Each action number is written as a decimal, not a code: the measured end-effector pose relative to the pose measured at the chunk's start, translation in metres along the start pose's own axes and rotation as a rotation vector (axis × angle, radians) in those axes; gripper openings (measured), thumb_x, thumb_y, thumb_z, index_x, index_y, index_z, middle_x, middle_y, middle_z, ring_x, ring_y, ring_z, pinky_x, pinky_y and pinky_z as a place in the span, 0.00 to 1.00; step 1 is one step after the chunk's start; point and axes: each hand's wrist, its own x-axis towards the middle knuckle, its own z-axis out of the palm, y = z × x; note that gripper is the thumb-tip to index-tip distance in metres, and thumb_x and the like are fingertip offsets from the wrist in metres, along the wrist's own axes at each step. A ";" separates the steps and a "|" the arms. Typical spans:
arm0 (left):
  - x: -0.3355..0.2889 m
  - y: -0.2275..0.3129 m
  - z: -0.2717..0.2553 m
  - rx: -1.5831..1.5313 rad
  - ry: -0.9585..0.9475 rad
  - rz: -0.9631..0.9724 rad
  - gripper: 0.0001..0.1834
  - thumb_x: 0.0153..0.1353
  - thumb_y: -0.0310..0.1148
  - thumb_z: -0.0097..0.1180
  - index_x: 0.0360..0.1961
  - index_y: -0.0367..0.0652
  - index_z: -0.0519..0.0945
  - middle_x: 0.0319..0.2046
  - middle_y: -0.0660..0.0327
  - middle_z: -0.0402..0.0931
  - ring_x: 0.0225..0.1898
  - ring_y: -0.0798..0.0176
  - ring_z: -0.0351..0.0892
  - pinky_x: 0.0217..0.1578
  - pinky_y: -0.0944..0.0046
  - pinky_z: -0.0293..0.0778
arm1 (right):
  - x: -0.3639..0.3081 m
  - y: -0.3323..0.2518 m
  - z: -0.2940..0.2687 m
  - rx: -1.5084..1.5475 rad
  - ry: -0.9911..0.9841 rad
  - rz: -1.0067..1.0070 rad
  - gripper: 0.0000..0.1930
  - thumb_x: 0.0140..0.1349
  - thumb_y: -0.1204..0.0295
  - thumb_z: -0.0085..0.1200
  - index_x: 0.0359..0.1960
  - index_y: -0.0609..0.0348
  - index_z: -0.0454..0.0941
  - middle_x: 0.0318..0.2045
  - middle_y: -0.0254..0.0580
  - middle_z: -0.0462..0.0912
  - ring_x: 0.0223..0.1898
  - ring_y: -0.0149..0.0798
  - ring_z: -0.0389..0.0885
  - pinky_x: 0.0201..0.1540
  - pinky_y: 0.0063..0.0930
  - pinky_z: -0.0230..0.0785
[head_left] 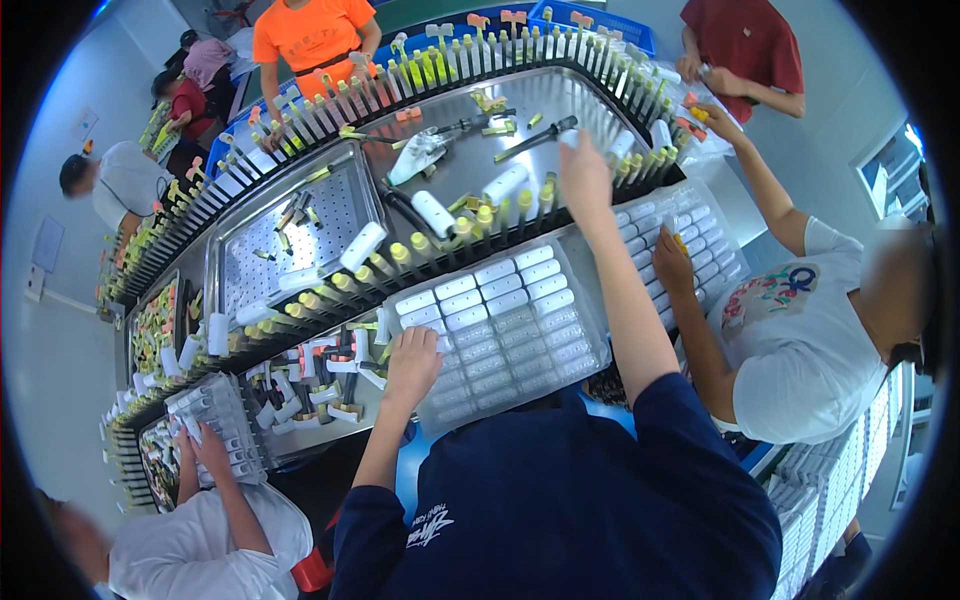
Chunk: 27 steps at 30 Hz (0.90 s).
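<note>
A clear plastic tray [595, 350] lies in front of me, with white rounded casings [495, 272] in its far rows and see-through pockets in the nearer ones. My left hand [412, 368] is over the tray's left side, its fingers bent down onto the pockets. Whatever lies under those fingertips is hidden. Stretched out past the black rack [560, 218], my right hand [585, 178] has its fingers closed on a white casing [570, 138], only partly visible. Yellow-topped pegs stand along the rack below that forearm.
Behind the rack, a metal tray [560, 90] holds black-handled tools, a crumpled white cloth [418, 157] and loose casings. A perforated tray [235, 270] lies further left. Co-workers sit close on both sides; one reaches over a second casing tray [735, 235] at my right.
</note>
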 end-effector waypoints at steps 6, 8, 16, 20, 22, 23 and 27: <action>-0.009 0.013 -0.033 -0.168 0.149 -0.107 0.20 0.62 0.29 0.67 0.53 0.38 0.77 0.46 0.50 0.82 0.51 0.44 0.80 0.55 0.49 0.73 | -0.018 -0.021 0.044 -0.462 -0.151 -0.241 0.26 0.71 0.65 0.59 0.65 0.67 0.71 0.38 0.54 0.88 0.31 0.52 0.92 0.29 0.40 0.84; -0.011 0.018 -0.043 -0.203 0.182 -0.153 0.20 0.63 0.29 0.66 0.54 0.37 0.77 0.46 0.48 0.83 0.49 0.42 0.81 0.54 0.47 0.74 | -0.023 -0.025 0.044 -0.418 -0.213 -0.288 0.27 0.72 0.62 0.59 0.66 0.66 0.72 0.38 0.52 0.87 0.31 0.50 0.92 0.30 0.40 0.84; -0.003 0.026 -0.053 -0.419 0.319 -0.326 0.21 0.72 0.30 0.59 0.64 0.36 0.75 0.51 0.40 0.84 0.50 0.34 0.85 0.50 0.46 0.80 | -0.065 -0.076 0.045 -0.245 -0.354 -0.371 0.31 0.72 0.58 0.61 0.71 0.58 0.69 0.43 0.53 0.87 0.40 0.57 0.91 0.39 0.47 0.85; 0.013 0.035 -0.058 -0.472 0.339 -0.294 0.19 0.75 0.30 0.57 0.64 0.37 0.76 0.51 0.42 0.84 0.47 0.38 0.85 0.48 0.51 0.80 | -0.085 -0.085 0.026 -0.055 -0.244 -0.557 0.36 0.73 0.59 0.60 0.78 0.57 0.64 0.67 0.64 0.75 0.65 0.62 0.77 0.65 0.54 0.74; 0.006 0.035 -0.052 -0.518 0.310 -0.336 0.18 0.76 0.29 0.56 0.64 0.37 0.76 0.49 0.43 0.84 0.42 0.45 0.87 0.45 0.55 0.80 | -0.110 -0.089 0.006 0.233 -0.090 -0.583 0.31 0.70 0.68 0.63 0.73 0.59 0.69 0.64 0.59 0.78 0.62 0.61 0.79 0.64 0.52 0.73; 0.004 0.036 -0.051 -0.590 0.305 -0.378 0.18 0.76 0.29 0.56 0.64 0.37 0.76 0.49 0.45 0.84 0.40 0.50 0.86 0.43 0.57 0.79 | -0.126 -0.082 -0.007 0.256 -0.102 -0.566 0.29 0.69 0.69 0.64 0.71 0.59 0.72 0.62 0.58 0.79 0.61 0.61 0.79 0.63 0.52 0.73; -0.003 0.041 -0.040 -0.901 0.347 -0.469 0.16 0.77 0.26 0.56 0.63 0.37 0.76 0.43 0.54 0.84 0.33 0.70 0.81 0.35 0.67 0.77 | -0.190 0.003 -0.039 0.106 -0.278 -0.347 0.21 0.64 0.72 0.65 0.59 0.59 0.79 0.56 0.52 0.82 0.58 0.59 0.80 0.60 0.51 0.74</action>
